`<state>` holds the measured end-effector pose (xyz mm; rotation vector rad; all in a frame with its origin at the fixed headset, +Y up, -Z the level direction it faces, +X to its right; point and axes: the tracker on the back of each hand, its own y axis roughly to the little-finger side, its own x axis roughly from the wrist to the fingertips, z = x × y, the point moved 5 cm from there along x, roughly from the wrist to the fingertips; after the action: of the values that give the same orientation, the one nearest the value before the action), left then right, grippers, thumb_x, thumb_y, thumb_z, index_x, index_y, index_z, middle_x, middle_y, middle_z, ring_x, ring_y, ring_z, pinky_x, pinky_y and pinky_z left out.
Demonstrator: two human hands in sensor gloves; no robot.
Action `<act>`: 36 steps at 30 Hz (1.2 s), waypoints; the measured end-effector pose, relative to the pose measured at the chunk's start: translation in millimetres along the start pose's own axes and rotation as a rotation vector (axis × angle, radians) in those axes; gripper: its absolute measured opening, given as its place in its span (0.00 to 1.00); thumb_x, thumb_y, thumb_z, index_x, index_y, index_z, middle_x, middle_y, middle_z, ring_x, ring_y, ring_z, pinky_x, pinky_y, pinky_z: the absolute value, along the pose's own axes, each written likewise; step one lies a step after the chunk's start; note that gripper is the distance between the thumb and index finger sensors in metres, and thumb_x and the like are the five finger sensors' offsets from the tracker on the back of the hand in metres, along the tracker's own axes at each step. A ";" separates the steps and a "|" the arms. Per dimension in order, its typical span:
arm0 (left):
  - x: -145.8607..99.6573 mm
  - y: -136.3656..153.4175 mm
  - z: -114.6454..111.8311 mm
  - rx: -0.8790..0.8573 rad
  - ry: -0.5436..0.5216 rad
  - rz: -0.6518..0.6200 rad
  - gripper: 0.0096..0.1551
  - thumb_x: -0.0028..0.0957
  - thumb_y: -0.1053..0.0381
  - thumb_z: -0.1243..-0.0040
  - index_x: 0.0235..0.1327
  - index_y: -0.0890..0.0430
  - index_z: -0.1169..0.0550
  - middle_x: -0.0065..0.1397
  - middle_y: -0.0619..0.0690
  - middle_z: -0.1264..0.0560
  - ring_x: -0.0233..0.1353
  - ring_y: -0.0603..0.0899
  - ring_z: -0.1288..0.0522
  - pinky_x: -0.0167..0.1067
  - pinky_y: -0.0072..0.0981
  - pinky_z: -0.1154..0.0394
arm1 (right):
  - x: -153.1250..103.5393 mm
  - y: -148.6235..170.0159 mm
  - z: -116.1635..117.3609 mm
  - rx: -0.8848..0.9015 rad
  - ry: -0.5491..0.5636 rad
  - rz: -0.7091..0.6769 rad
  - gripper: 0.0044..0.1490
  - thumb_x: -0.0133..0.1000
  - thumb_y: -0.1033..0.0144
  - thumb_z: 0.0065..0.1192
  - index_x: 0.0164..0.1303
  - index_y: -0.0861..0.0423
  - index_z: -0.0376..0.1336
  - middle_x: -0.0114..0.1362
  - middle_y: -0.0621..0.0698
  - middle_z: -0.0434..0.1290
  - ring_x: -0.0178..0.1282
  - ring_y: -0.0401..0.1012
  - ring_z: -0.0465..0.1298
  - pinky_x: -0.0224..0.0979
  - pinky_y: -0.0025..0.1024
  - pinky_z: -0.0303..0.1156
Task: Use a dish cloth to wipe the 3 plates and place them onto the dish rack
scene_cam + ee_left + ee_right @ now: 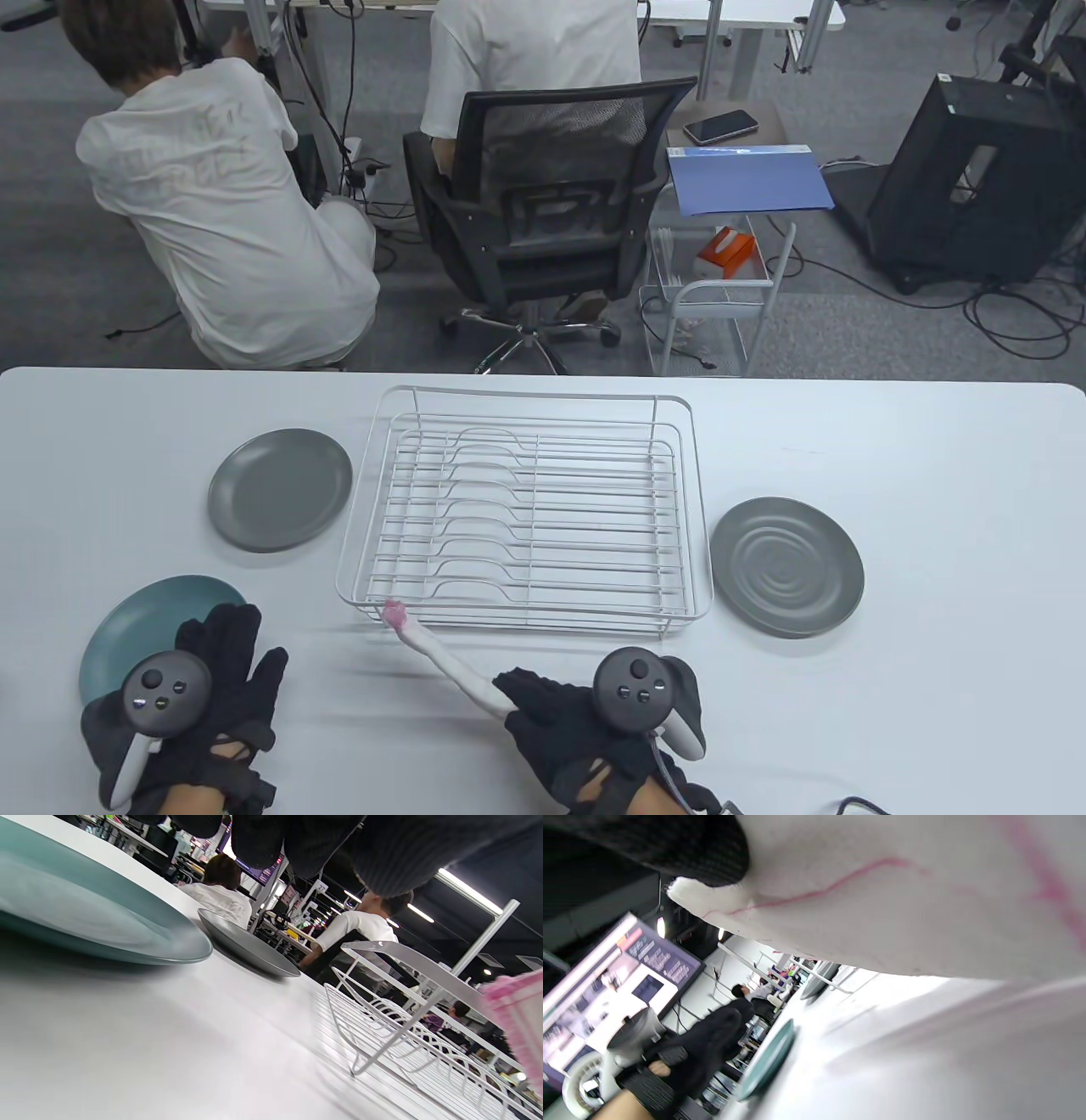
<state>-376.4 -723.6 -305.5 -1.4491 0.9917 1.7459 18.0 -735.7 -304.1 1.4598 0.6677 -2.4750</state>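
Observation:
A teal plate (pixel 140 615) lies at the near left of the table, and my left hand (pixel 242 649) hovers over its right edge with fingers straight and spread, holding nothing. My right hand (pixel 547 709) grips a white dish cloth (pixel 450 671) whose pink end reaches the front left corner of the white wire dish rack (pixel 526 392). One grey plate (pixel 280 488) sits left of the rack, a ringed grey plate (pixel 787 567) right of it. The left wrist view shows the teal plate (pixel 97 921), the grey plate (pixel 250 946) and the rack (pixel 403 1018). The cloth (pixel 903 899) fills the right wrist view.
The rack holds nothing. Beyond the far table edge two people in white shirts have their backs to me, one on an office chair (pixel 551 221), beside a wire cart (pixel 721 297). Bare white tabletop (pixel 933 679) lies at the near right.

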 end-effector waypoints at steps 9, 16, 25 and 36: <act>-1.2 33.2 -0.3 -0.010 -0.058 0.200 0.42 0.55 0.38 0.39 0.77 0.51 0.40 0.85 0.59 0.51 0.80 0.73 0.55 0.70 0.68 0.51 | 1.0 7.3 0.5 0.192 0.026 0.005 0.36 0.54 0.56 0.59 0.64 0.67 0.64 0.68 0.70 0.65 0.65 0.66 0.67 0.64 0.64 0.64; 3.7 91.2 31.4 0.115 -0.113 0.580 0.51 0.55 0.37 0.35 0.78 0.47 0.53 0.85 0.58 0.59 0.81 0.72 0.56 0.72 0.67 0.51 | -2.3 2.3 -5.9 0.195 0.049 -0.013 0.36 0.54 0.55 0.58 0.64 0.67 0.63 0.68 0.70 0.65 0.66 0.66 0.67 0.64 0.65 0.64; -1.0 157.3 33.1 0.164 0.059 0.835 0.54 0.54 0.34 0.33 0.78 0.53 0.51 0.82 0.63 0.42 0.75 0.72 0.37 0.67 0.64 0.38 | -2.3 5.5 -9.2 0.217 0.059 -0.001 0.36 0.54 0.55 0.58 0.64 0.67 0.63 0.68 0.70 0.65 0.66 0.66 0.67 0.64 0.65 0.63; 5.9 166.2 39.9 0.194 0.027 0.880 0.47 0.50 0.40 0.27 0.75 0.55 0.38 0.60 0.54 0.22 0.55 0.62 0.21 0.59 0.61 0.27 | -1.9 10.6 -8.6 0.232 0.049 0.022 0.36 0.54 0.55 0.58 0.65 0.67 0.63 0.69 0.70 0.65 0.66 0.66 0.66 0.64 0.65 0.63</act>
<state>-539.0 -772.0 -283.5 -0.9553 1.9485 2.1094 29.7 -741.2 -309.0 1.6006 0.3796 -2.5779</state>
